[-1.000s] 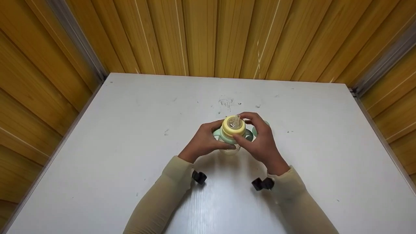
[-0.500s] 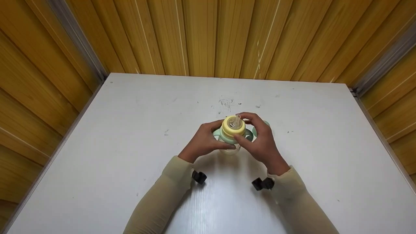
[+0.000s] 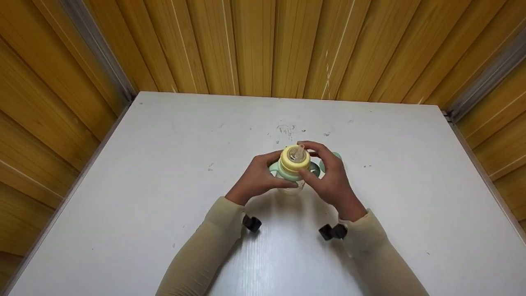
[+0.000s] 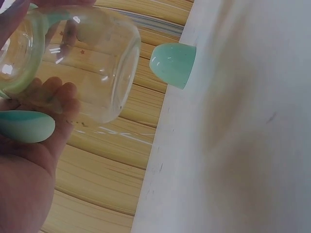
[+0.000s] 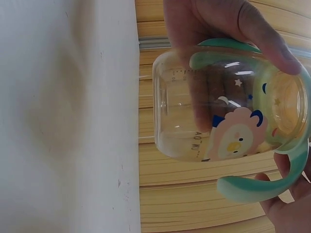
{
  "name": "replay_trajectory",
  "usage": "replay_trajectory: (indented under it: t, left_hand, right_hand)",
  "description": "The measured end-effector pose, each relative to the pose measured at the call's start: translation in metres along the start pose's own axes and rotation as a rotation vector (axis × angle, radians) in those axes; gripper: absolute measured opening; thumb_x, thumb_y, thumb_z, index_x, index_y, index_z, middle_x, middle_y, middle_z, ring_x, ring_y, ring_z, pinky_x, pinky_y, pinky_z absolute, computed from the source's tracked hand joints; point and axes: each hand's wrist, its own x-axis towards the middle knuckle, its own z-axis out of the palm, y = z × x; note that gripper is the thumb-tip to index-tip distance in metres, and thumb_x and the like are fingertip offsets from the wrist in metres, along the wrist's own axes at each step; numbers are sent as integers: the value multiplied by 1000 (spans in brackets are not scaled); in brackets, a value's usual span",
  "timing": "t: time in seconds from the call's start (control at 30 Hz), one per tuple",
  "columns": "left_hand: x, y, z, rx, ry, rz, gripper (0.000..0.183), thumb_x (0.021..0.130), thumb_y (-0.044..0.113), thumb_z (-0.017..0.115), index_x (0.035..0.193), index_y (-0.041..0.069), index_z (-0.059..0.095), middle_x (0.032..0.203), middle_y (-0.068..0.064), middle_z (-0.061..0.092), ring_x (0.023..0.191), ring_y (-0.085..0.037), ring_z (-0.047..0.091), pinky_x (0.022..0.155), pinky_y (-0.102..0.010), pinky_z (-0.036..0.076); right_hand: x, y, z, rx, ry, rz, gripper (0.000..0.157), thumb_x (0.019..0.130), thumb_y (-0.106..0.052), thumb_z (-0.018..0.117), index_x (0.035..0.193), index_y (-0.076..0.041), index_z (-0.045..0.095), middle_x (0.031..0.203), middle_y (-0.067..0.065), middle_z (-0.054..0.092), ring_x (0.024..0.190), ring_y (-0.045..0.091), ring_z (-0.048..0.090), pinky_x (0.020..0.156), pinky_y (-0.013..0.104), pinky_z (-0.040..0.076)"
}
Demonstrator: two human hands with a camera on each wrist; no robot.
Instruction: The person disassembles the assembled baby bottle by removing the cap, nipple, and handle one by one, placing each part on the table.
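Note:
Upright above the table is a clear baby bottle point(image 5: 182, 107) with a yellow collar point(image 3: 292, 164), a transparent teat point(image 3: 298, 153) and mint-green handles point(image 5: 257, 188). A cartoon animal and measuring marks are printed on its side. My left hand point(image 3: 257, 176) grips it around the body, thumb in front and fingers behind, as the right wrist view shows. With thumb and fingers on opposite sides, my right hand point(image 3: 331, 176) holds the yellow collar. Its palm partly hides the green handle on that side. Beyond the right hand, a mint-green dome cap point(image 4: 173, 64) stands on the table.
The white table point(image 3: 185, 164) has dark scuff marks near its middle. Yellow wood-patterned panels point(image 3: 254, 49) rise behind it and at both sides. Black camera mounts point(image 3: 251, 224) sit at the inner wrists.
The right thumb has shifted slightly to the right along the collar. The left hand and the bottle stay nearly where they were.

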Motion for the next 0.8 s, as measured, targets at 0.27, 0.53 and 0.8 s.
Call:
replay_trajectory:
  t: [0.27,0.53,0.8]
  left_hand:
    - [0,-2,2,-6,6,13,67,62,29,83,123,30,55,114,13,61,97,-7,57,86,-31,47]
    - [0,-2,3,2,8,15,67,62,28,83,123,29,55,114,13,61,97,-7,57,84,-27,48]
    - [-1,-3,3,4,14,19,67,62,30,83,123,31,54,114,14,61,97,-6,57,86,-29,47]
  right_hand:
    - [0,-7,3,-35,89,13,50,70,-18,76,113,-7,53,112,6,57,108,17,51,92,38,41]
    - [-1,17,7,-94,124,37,58,63,-39,81,106,-13,51,107,-2,55,105,13,50,92,43,39]
    - [-1,16,7,-87,104,44,53,67,-37,79,106,-14,52,108,-3,55,106,15,50,94,46,38]
